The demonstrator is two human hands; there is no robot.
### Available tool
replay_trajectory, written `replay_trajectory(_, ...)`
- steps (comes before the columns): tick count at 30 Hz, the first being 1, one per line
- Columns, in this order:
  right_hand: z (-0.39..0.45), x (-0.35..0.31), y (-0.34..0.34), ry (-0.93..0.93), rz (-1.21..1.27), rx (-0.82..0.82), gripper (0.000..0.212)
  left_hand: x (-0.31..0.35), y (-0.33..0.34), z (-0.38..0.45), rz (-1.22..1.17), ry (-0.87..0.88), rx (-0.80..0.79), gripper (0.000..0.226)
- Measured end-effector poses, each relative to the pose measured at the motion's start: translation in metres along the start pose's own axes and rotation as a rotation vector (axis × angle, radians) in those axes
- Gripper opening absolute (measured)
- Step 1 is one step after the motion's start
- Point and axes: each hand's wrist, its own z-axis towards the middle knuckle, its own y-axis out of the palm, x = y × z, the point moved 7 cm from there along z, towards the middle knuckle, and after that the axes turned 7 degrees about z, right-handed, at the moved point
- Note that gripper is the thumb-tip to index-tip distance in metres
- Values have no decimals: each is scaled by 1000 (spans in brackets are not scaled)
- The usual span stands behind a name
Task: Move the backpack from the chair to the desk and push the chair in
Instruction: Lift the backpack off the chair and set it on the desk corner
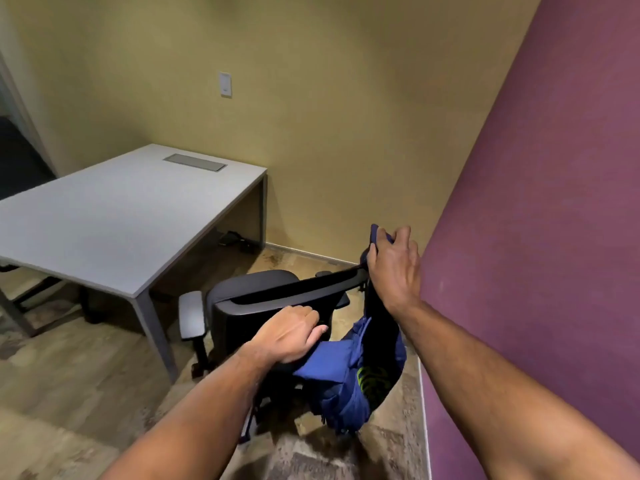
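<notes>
A dark blue backpack (349,379) with a green mark hangs behind the back of a black office chair (249,292). My right hand (393,268) is closed around the backpack's top strap, lifted above the chair's backrest near its right end. My left hand (294,332) rests on the backpack's upper blue panel, against the rear of the backrest; whether it grips the bag I cannot tell. The chair stands pulled out from the right end of a white desk (114,220), its grey armrest close to the desk leg.
A purple wall (540,237) runs close along the right, a yellow wall (311,116) at the back. Cables (235,239) lie on the floor under the desk. A grey cable hatch (195,162) is set into the desktop. Patterned floor lies around the chair.
</notes>
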Motion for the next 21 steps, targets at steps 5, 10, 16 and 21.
replay_trajectory(5,-1,14,-28,43,-13,66,29,47,15,18,-146,21,-123,72)
replay_trajectory(10,-6,32,-45,97,-73,87,27,72,22,34,-212,-39,-171,81)
replay_trajectory(16,-8,59,-60,190,-107,83,21,83,29,41,-174,-32,-199,54)
replay_trajectory(21,-9,85,-58,267,-153,-69,28,94,32,54,-184,41,-243,16)
